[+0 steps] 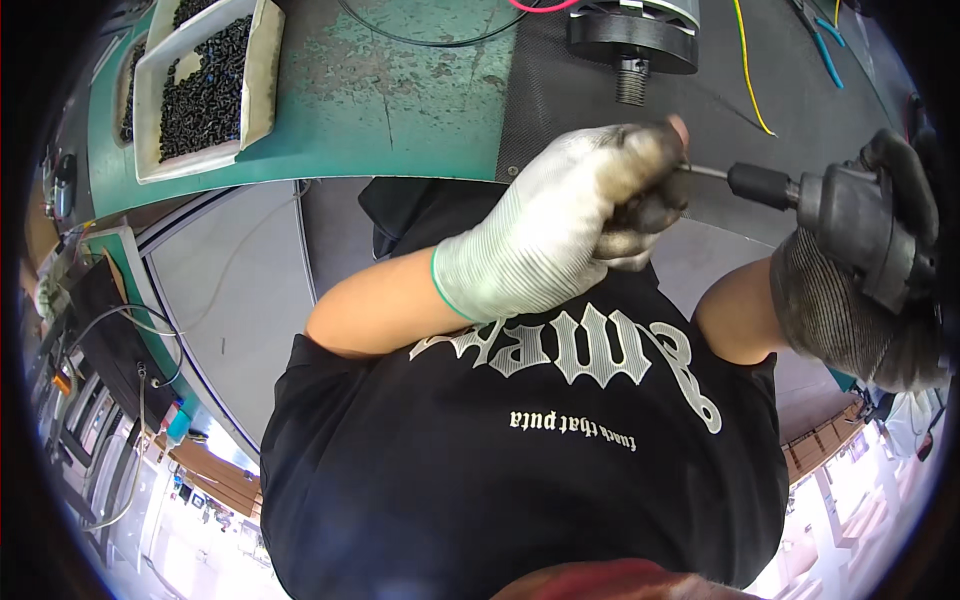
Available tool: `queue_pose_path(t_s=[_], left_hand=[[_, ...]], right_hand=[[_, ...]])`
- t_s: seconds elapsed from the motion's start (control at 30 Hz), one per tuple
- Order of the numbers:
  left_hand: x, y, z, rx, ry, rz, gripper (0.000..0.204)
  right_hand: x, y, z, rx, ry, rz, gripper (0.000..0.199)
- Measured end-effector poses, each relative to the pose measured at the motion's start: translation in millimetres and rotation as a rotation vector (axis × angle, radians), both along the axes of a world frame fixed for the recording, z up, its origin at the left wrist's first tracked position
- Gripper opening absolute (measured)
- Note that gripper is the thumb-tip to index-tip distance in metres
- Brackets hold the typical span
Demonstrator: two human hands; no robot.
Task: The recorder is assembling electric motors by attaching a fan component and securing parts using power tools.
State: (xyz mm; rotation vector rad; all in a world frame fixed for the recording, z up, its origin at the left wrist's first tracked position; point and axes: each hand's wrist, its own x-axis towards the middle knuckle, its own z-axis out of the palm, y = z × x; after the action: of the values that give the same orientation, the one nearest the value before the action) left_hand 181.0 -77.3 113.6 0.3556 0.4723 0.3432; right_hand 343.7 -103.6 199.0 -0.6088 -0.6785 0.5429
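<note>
My left hand (pixel 570 215), in a white glove with blackened fingertips, is closed in front of my chest, thumb and fingers pinched together. What it pinches, if anything, is too small or hidden to make out. Right at those fingertips ends the thin metal bit (pixel 708 172) of a black power screwdriver (pixel 850 215). My right hand (pixel 850 310), in a dark grey glove, wraps round the screwdriver's body and points it leftward. Just beyond my left hand, a motor (pixel 640 35) with a silver and black housing lies on the bench, its threaded shaft (pixel 632 82) facing me.
A white bin (pixel 262 80) full of small black screws stands at the far left of the green bench (pixel 400 110). Blue-handled pliers (pixel 828 55) and a yellow-green wire (pixel 750 75) lie at the far right. A black cable (pixel 430 43) curves along the back.
</note>
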Motion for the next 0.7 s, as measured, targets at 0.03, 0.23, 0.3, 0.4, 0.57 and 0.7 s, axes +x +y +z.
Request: queue_pose_path(t_s=[0.03,0.23,0.3,0.4,0.57,0.7], left_hand=[[-0.2,0.3,-3.8,-0.069,-0.047,0.015,0.032],[6.1,16.3,-20.0,-0.198,-0.037,0.151,0.033],[7.3,18.5,-18.6,-0.206,-0.056,0.204,0.029],[6.4,20.7,-15.5,-0.154,-0.029,0.193,0.026],[10.2,17.8,-21.2,0.043,0.055,0.141,0.028],[12.7,21.5,-23.0,0.112,0.090,0.126,0.030]], right_hand=[[6.6,1.7,-2.5,-0.010,-0.010,0.041,0.027],[31.5,9.0,-15.3,-0.067,-0.070,0.314,0.032],[14.2,16.0,-18.4,-0.091,-0.088,0.407,0.034],[35.5,18.0,-41.5,-0.058,-0.192,0.248,0.033],[19.5,21.2,-40.0,-0.261,-0.631,0.034,0.033],[4.5,24.1,-39.8,-0.418,-0.981,-0.137,0.033]])
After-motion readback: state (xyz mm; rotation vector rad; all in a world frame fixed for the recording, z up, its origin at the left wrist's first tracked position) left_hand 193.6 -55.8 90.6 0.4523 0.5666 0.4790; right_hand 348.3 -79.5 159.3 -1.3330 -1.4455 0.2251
